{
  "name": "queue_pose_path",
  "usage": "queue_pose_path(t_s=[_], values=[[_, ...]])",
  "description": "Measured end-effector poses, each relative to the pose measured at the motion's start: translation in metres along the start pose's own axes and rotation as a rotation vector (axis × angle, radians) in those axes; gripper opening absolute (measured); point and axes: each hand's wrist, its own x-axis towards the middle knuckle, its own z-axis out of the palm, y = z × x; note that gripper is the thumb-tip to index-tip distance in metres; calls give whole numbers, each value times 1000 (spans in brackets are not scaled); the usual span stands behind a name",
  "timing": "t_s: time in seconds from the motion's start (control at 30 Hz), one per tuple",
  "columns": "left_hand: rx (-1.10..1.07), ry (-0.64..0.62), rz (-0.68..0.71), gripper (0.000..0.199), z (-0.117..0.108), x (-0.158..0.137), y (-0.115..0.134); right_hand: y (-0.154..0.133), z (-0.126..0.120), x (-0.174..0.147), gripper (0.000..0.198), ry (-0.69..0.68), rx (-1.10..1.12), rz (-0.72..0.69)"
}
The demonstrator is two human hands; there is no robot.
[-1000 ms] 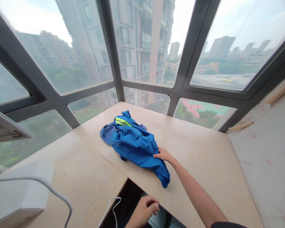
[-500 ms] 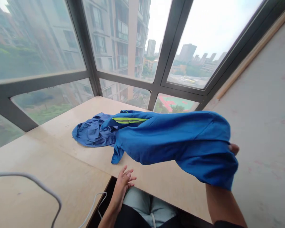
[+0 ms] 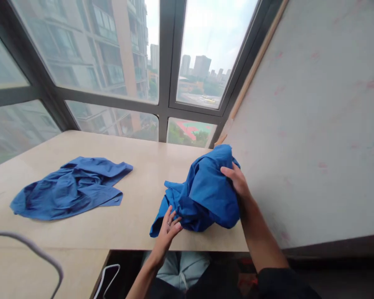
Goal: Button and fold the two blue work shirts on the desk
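A bright blue jacket (image 3: 202, 195) is bunched into a loose heap at the right side of the table, its folds hanging toward the front. My right hand (image 3: 238, 178) grips the heap at its upper right side, with some fingers hidden by cloth. At the lower left edge of the jacket, my left hand (image 3: 169, 227) has its fingers spread against the fabric and a ring on one finger. A second, duller blue garment (image 3: 77, 187) lies crumpled and fairly flat at the left.
The pale wooden table (image 3: 143, 166) meets windows (image 3: 137, 108) at the back and a stained white wall (image 3: 314, 145) at the right. A grey cable (image 3: 34, 249) arches over the left front. A white cable (image 3: 107, 272) hangs by the table's front edge.
The jacket, stretched out and held up before, is now bunched and lower, apart from the other garment. My left hand has come up to it. The view has turned right.
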Motion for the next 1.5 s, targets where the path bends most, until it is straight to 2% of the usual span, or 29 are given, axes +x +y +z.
queue_pose_path(t_s=[0.07, 0.17, 0.23, 0.27, 0.3, 0.37, 0.43, 0.5, 0.57, 0.67, 0.77, 0.83, 0.87, 0.97, 1.03, 1.07, 1.13, 1.2, 1.3, 1.37, 1.4, 1.43, 1.5], values=[[86, 40, 29, 105, 3, 3, 2, 5, 23, 1, 58, -204, 46, 12], [207, 156, 43, 96, -1, 5, 9, 25, 47, 11, 60, -608, -29, 130], [165, 195, 66, 86, -6, 6, 16, 44, 50, 17, 57, -699, -81, 179], [116, 200, 91, 82, -9, 7, 19, 56, 48, 19, 56, -665, -81, 190], [69, 200, 120, 78, -11, 8, 21, 68, 43, 20, 55, -576, -67, 198], [36, 220, 152, 77, -15, 12, 24, 94, 29, 19, 54, -291, -41, 208], [93, 254, 145, 81, -15, 17, 25, 120, 9, 14, 52, -3, -107, 195], [210, 283, 157, 81, -11, 22, 28, 143, -14, 4, 53, 161, -227, 160], [364, 272, 207, 75, -2, 27, 34, 163, -36, -9, 64, 201, -388, 152], [617, 165, 300, 60, 19, 37, 48, 185, -58, -28, 83, 76, -609, 136], [932, 39, 366, 67, 42, 49, 56, 200, -58, -40, 93, -33, -811, 138], [1177, -35, 363, 68, 50, 57, 55, 206, -51, -40, 92, -1, -933, 168], [1278, -69, 345, 60, 51, 60, 53, 208, -48, -38, 88, 41, -971, 189], [1386, -172, 340, 33, 34, 61, 48, 208, -48, -30, 67, 159, -896, 236], [1325, -186, 413, 31, 8, 55, 50, 202, -55, -25, 45, 203, -732, 235], [1279, -142, 463, 32, -7, 51, 53, 197, -60, -23, 35, 227, -640, 221], [1214, 6, 549, 34, -38, 38, 62, 181, -71, -19, 24, 298, -473, 170], [1198, 205, 615, 39, -64, 25, 73, 159, -80, -16, 26, 398, -323, 103], [1263, 498, 665, 43, -86, 9, 87, 120, -87, -8, 30, 564, -128, -1], [1350, 577, 587, 45, -93, 7, 92, 98, -89, -1, 32, 650, -32, -80], [1399, 559, 502, 46, -95, 8, 93, 89, -90, 3, 33, 647, -2, -102], [1447, 503, 391, 47, -97, 9, 93, 82, -91, 7, 35, 608, 13, -101], [1523, 329, 159, 48, -99, 12, 93, 73, -93, 11, 39, 444, -2, -28]])
